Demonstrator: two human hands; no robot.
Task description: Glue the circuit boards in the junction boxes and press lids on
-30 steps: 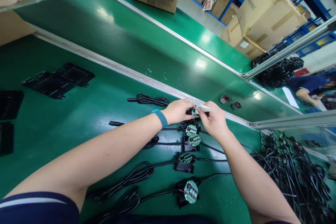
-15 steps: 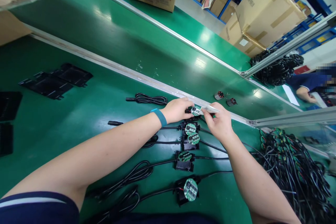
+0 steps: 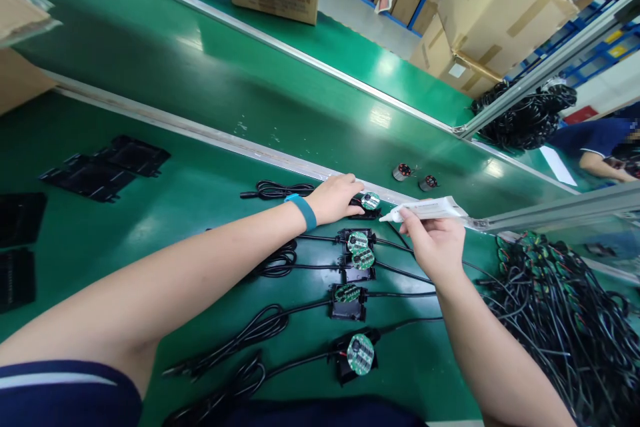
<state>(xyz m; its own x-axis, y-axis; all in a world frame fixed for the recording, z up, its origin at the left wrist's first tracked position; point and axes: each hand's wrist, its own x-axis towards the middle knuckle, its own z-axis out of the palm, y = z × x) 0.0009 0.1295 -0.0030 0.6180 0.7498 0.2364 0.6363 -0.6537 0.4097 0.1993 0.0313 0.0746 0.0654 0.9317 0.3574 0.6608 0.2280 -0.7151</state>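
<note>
A white tube (image 3: pixel 430 208) with a pointed nozzle lies in my right hand (image 3: pixel 436 240), its fingers closed round it and the nozzle pointing left. My left hand (image 3: pixel 336 200) touches the farthest black housing (image 3: pixel 369 215), its fingers bent; what they grip, if anything, is hidden. On that housing lies a round green circuit board (image 3: pixel 371 201). Nearer me, more black housings (image 3: pixel 349 309) stand in a column, with round boards (image 3: pixel 360 354) on them and black cables running out on both sides.
Flat black parts (image 3: pixel 95 177) lie at the left. A heap of cables with boards (image 3: pixel 565 320) covers the right. Two small motors (image 3: pixel 401 172) sit beyond the metal rail (image 3: pixel 200 130). Cartons (image 3: pixel 500 7) stand behind. Another person's arm (image 3: pixel 600 163) shows at far right.
My right hand has drawn back to the right with the tube, whose nozzle has left the board. My left hand's fingers have moved off the board's edge. The view has shifted slightly.
</note>
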